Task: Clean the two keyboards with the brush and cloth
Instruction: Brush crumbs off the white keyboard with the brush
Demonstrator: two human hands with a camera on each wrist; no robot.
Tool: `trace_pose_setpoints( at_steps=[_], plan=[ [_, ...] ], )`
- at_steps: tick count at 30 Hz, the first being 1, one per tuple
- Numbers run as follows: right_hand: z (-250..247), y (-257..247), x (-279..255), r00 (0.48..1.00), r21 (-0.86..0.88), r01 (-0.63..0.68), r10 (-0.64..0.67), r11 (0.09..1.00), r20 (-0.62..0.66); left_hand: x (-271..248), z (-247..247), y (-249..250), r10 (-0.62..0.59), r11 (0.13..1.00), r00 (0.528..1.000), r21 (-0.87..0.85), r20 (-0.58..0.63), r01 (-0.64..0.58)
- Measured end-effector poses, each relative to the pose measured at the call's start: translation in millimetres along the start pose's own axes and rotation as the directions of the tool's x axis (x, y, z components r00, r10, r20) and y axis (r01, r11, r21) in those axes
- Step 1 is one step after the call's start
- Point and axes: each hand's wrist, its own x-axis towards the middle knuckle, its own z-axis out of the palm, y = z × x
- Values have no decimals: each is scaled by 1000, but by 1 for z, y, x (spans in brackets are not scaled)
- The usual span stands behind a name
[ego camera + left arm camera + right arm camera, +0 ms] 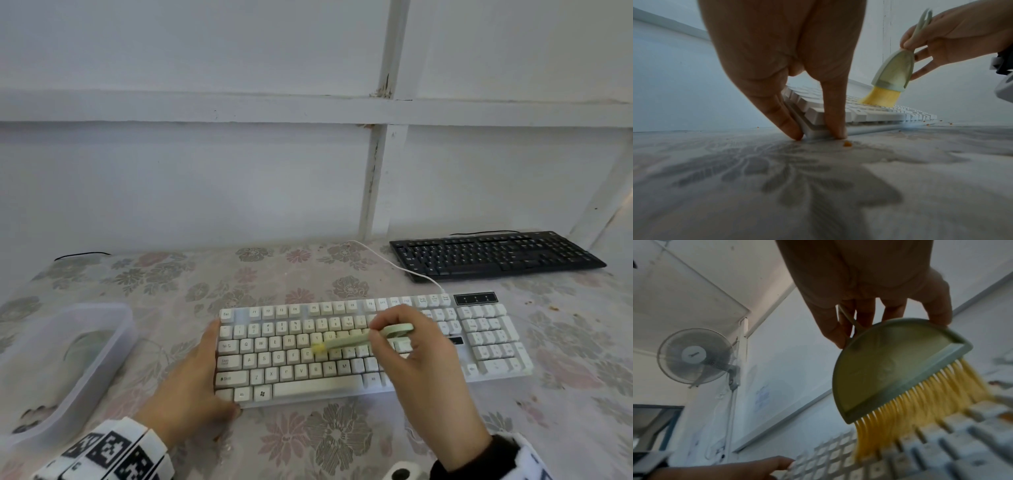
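Note:
A white keyboard (342, 349) lies in front of me on the flowered tablecloth. My left hand (222, 370) braces its left end, straight fingers along the side and thumb at the front corner (820, 136). My right hand (376, 334) pinches the thin handle of a pale green brush (346, 342). Its yellow bristles (318, 348) touch the middle letter keys. The right wrist view shows the bristles (920, 410) bent against the keycaps (941, 451). A black keyboard (493, 255) sits at the back right by the wall, untouched.
A translucent plastic tub (113, 342) stands at the left with a grey-green cloth-like thing (85, 349) inside. A white cable (394, 263) runs from the white keyboard past the black one. Orange crumbs (847, 143) lie on the tablecloth. A wall closes the back.

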Motion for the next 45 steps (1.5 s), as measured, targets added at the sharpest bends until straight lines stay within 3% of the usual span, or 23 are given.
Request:
trace_pose_setpoints(
  at_steps=[3,5,7,11,17,23,28,36,42,45],
  plan=[
    [-14,2,3,996,-53,9,-14,999,-94,0,0,-1,-1,1000,1000,9,2,1],
    [-19,-3,6,990,15,33,-31,999,-138,1,0,-3,-11,1000,1000,15,15,11],
    [-21,-6,9,994,110,42,-30,993,-105,2,0,-4,-13,1000,1000,18,20,13],
    [-21,2,14,1000,97,0,2,995,-22,0,-1,-2,-12,1000,1000,-1,17,12],
    [-41,20,16,993,35,-73,75,997,-87,-1,-1,-1,-5,1000,1000,-8,23,5],
    [-45,15,12,995,23,-33,35,999,-98,-1,-1,1,-13,1000,1000,1,19,13],
    [-62,24,15,974,-61,-114,99,992,-202,-1,-1,0,-13,1000,1000,5,17,13],
    [-60,19,14,978,-23,-79,73,997,-194,-1,-2,-1,-5,1000,1000,14,22,5],
    [-84,33,15,954,-155,-145,97,977,-282,0,-1,0,-14,1000,1000,14,22,14],
    [-99,34,19,944,-89,-106,72,990,-322,0,-1,-1,-15,1000,999,-3,30,15]
  ],
)
